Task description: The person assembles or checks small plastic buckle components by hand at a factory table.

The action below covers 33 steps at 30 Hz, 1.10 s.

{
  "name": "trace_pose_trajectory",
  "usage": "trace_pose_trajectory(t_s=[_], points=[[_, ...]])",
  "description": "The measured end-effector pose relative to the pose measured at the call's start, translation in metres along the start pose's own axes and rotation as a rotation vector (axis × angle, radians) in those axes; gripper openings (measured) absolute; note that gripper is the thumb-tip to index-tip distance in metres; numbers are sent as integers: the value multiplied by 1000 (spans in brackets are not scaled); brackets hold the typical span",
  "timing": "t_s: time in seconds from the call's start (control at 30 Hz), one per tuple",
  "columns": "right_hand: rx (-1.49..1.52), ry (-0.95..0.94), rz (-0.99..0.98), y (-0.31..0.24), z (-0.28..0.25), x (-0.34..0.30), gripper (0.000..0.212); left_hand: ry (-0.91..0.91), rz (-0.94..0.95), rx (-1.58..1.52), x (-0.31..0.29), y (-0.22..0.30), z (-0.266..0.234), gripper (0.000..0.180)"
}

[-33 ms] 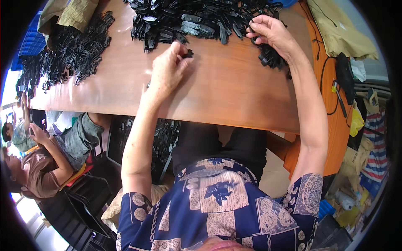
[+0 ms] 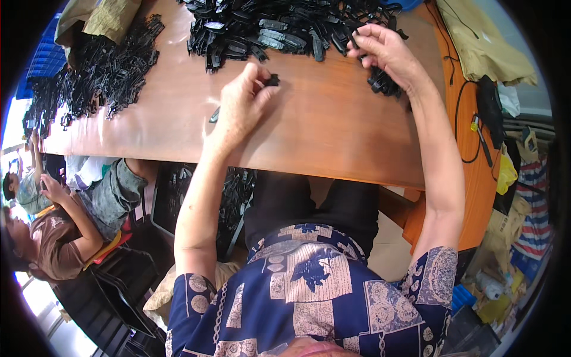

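Observation:
My left hand (image 2: 242,98) is closed over the table, with a small black plastic part (image 2: 272,80) pinched between thumb and fingers. Farther off to the right, my right hand (image 2: 386,52) pinches another dark plastic part (image 2: 355,40) at the edge of a big heap of black plastic parts (image 2: 285,35). Just below that hand lies a smaller cluster of black parts (image 2: 383,82), partly hidden by the wrist. One loose part (image 2: 215,114) rests on the table beside my left wrist. The exact shape of each held part is hidden by the fingers.
The brown table (image 2: 321,131) spreads before me. A second heap of black parts (image 2: 113,77) lies at its left, by a tan sack (image 2: 110,21). Below the table edge is a crate of parts (image 2: 229,202). Another person (image 2: 65,238) sits at left. Cables (image 2: 467,119) run along the right.
My left hand has shifted slightly right with its part, showing more of the loose part by the wrist. My right hand has moved a little, and the part in its fingers shows more.

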State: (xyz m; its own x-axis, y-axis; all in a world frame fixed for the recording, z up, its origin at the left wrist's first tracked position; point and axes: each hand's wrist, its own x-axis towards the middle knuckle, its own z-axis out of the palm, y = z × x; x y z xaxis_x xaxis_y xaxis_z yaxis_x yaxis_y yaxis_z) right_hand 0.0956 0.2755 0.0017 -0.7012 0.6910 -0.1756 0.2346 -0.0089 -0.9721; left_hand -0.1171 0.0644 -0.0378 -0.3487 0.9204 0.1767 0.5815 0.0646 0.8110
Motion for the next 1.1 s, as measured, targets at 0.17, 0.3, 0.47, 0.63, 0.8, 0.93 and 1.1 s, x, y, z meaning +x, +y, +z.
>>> trace_pose_trajectory(t_s=[0.17,0.3,0.47,0.63,0.8,0.93,1.1], points=[[457,-302,20,16,47,-50,34,-55,-93,-91,-45,12,15,29],[492,-351,106,31,81,-69,29,-17,69,-23,-52,4,18,25],[360,-339,141,32,92,-76,26,-28,74,-61,-52,5,17,23],[320,-344,147,36,94,-75,25,-49,41,-53,-55,8,17,21],[269,-311,204,32,99,-80,21,-72,47,-11,-58,14,15,22],[243,-299,255,21,105,-81,18,-17,251,99,-58,22,10,22],[55,-415,313,6,105,-83,18,-26,404,202,-62,37,-4,23]])
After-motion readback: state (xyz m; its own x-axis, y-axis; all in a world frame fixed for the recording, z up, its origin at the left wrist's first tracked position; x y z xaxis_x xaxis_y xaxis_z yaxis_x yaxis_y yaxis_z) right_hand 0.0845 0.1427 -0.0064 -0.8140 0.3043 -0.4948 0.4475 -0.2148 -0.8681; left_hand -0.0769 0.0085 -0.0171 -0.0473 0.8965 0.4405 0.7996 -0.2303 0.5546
